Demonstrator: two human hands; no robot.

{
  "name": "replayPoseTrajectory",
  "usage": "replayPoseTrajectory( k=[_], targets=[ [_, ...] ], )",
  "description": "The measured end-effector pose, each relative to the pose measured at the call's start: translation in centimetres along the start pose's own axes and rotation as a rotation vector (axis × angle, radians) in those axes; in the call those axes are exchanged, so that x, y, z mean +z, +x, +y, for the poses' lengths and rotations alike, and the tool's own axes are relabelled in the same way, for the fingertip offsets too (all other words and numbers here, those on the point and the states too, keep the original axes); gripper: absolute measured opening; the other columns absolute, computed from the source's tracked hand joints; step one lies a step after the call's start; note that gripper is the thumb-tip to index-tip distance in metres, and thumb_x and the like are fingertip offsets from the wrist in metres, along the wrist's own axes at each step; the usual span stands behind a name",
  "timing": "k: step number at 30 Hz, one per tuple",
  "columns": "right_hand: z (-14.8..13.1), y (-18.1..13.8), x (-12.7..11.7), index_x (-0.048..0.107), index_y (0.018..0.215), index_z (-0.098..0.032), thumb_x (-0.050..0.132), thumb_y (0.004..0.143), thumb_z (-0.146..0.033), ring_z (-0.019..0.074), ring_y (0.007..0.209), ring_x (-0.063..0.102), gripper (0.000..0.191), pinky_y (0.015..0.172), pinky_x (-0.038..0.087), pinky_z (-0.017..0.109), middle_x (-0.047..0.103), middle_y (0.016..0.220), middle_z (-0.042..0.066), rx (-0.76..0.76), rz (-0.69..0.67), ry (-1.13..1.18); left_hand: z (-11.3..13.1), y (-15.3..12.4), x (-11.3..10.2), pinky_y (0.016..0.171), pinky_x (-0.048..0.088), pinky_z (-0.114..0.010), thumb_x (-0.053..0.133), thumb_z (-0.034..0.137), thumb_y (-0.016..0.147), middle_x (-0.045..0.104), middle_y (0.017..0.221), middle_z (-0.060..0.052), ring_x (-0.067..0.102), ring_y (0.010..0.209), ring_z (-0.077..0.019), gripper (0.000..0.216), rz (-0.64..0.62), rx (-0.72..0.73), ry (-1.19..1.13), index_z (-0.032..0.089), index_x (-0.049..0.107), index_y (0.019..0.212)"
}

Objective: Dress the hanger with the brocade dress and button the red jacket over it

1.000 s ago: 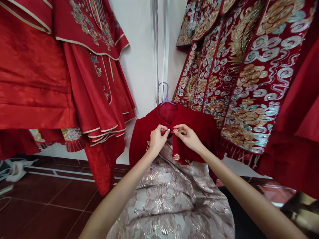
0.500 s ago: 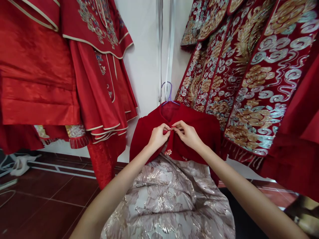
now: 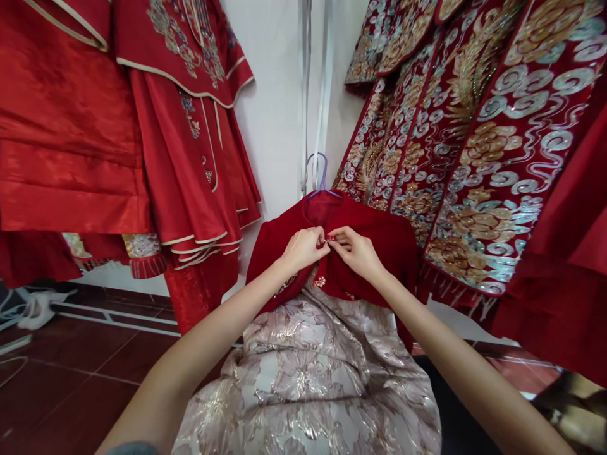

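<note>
Okay, both hands are working at the front opening of a red jacket [image 3: 393, 253], which is hanging mid-view from a purple hanger [image 3: 324, 169]. Left hand [image 3: 305, 248] is pinching the jacket's front edge, thumb and fingers pressed together; the exact bit of cloth is hiding under the fingertips. Right hand [image 3: 355, 254] is pinching the opposite edge at a small clasp [image 3: 330, 238], thumb against fingers, its tips sitting just beside the left hand's. Can't tell whether the clasp is fastening. 1 flower-shaped ornament [image 3: 320, 282] is showing on the jacket front, just below the hands. Pale floral dress [image 3: 308, 373] is hanging below the jacket hem, creasing and shining. Purple hanger is standing out against a white wall [image 3: 279, 126], near 2 pale vertical strips [image 3: 324, 95]. Plain red garments [image 3: 71, 158] are hanging at far left; a heavily embroidered garment [image 3: 484, 151] is hanging on the right, its fringe dangling. White shoes [image 3: 40, 309] are sitting at lower left, near a white rail [image 3: 114, 322] above the dark red tiled floor [image 3: 61, 392].
</note>
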State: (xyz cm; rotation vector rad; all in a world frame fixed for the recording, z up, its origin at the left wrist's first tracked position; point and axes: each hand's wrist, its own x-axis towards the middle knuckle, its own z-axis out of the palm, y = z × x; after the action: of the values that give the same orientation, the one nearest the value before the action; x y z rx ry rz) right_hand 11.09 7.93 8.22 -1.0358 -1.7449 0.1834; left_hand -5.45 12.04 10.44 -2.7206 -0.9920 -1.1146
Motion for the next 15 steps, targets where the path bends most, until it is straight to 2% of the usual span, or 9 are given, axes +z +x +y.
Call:
replayPoseTrajectory(
  k=[7,10,15],
  targets=[
    [1.1,0.7,0.3,0.059,0.091,-0.02,0.065,0.076,-0.037,0.0173,0.082,0.067,0.024,0.072,0.058,0.032,0.069,0.088,0.004,0.06,0.043,0.062,0.1,0.7,-1.5,0.064,0.042,-0.024,0.06,0.021,0.074,0.065,0.076,0.0,0.06,0.069,-0.0161,0.006,-0.11,0.04,0.033,0.022,0.061,0.079],
    [1.3,0.7,0.4,0.057,0.091,-0.02,0.066,0.074,-0.035,0.0173,0.083,0.067,0.024,0.073,0.058,0.032,0.069,0.088,0.004,0.068,0.046,0.078,0.1,0.9,-1.8,0.065,0.041,-0.024,0.059,0.021,0.075,0.064,0.073,-0.001,0.06,0.068,-0.0164,0.002,-0.15,0.078,0.064,0.022,0.061,0.075],
    [1.3,0.8,0.3,0.055,0.092,-0.02,0.067,0.071,-0.03,0.0163,0.082,0.066,0.026,0.076,0.056,0.032,0.067,0.086,0.004,0.082,0.056,0.125,0.4,1.5,-1.9,0.066,0.041,-0.026,0.057,0.02,0.077,0.064,0.069,-0.003,0.061,0.067,-0.0185,0.008,-0.159,0.127,0.114,0.022,0.062,0.071]
  ],
)
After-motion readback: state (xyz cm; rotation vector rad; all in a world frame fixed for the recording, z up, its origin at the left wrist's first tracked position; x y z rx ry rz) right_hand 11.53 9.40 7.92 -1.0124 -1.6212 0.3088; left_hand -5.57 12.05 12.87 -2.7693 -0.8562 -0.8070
